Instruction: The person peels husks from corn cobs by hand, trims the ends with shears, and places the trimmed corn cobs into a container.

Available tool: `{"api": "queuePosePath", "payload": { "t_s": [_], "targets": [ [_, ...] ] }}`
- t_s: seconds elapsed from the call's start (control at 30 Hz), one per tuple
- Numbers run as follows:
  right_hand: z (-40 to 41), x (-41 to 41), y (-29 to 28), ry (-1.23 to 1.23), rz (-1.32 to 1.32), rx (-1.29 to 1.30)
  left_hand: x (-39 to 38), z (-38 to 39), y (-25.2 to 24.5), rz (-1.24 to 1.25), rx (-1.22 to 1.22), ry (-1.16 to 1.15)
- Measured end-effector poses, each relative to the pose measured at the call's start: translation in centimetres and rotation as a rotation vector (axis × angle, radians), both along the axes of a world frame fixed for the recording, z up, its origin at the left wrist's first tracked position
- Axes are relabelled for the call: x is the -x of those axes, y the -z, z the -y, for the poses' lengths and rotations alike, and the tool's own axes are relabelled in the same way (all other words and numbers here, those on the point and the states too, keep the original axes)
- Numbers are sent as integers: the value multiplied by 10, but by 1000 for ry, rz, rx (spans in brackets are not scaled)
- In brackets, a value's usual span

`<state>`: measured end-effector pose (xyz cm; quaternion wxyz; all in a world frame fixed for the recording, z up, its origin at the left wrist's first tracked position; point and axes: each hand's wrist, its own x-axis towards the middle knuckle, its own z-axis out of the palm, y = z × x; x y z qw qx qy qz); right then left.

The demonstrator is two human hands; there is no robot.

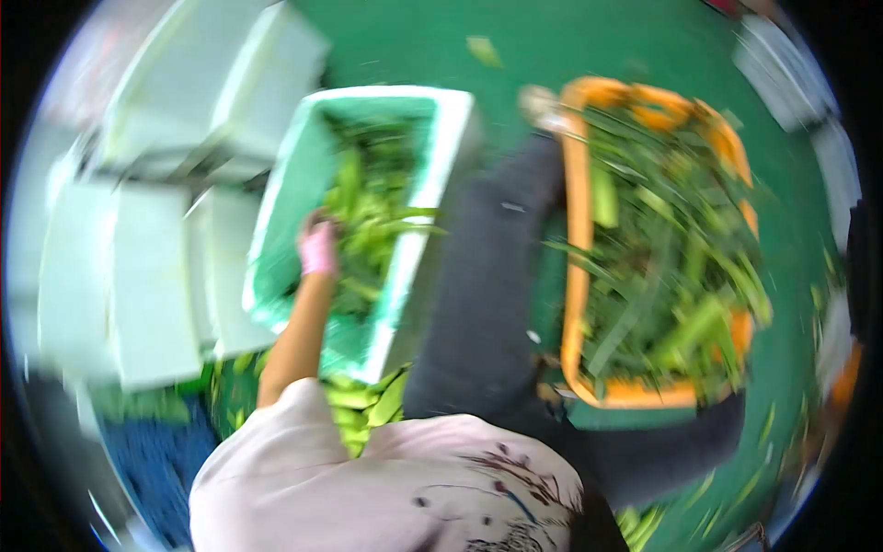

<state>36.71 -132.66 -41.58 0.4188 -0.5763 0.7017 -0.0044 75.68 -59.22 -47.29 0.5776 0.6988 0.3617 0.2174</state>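
My left hand (319, 243), in a pink glove or sleeve with darker fingers, reaches into a white foam box (276, 200) with a green-tinted inside. Its fingers touch or lie beside the green leafy vegetables (369, 221) in the box; blur hides whether they hold any. My right hand is out of view. Right of my outstretched leg stands an orange plastic basket (576, 297), heaped with long green leaves and stalks (648, 255).
White foam boxes (152, 276) stand at the left, more of them behind. Green stalks or husks (352, 407) lie by the near end of the open box. Loose leaf pieces (485, 51) are scattered on the green floor (414, 41). A blue item (155, 455) lies lower left.
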Motion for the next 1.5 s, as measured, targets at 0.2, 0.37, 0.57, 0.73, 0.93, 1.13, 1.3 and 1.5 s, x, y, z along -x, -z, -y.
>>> {"api": "queuePosePath", "payload": {
  "t_s": [0.2,0.37,0.57,0.73,0.93,1.13,1.3,1.5],
  "targets": [
    [-24,-187,-44,-493,190,275,43,-37,65,-485,-315,61],
    [-37,-254,-72,-661,321,426,42,22,123,-911,-275,417],
    [-62,-264,-106,-654,494,448,75,33,105,-986,-88,258],
    [-144,-284,-51,-934,878,207,101,12,143,-783,-133,354],
    [-174,-271,-35,-867,813,-325,88,-7,89,-515,236,292],
    [-180,-277,-20,-769,1011,-619,35,-3,103,-1210,-251,770],
    [-178,-246,73,-904,1082,-441,106,-34,143,-433,590,363],
    [-178,-265,57,-1560,1047,-441,50,43,-32,-163,189,290]
  ]
}}
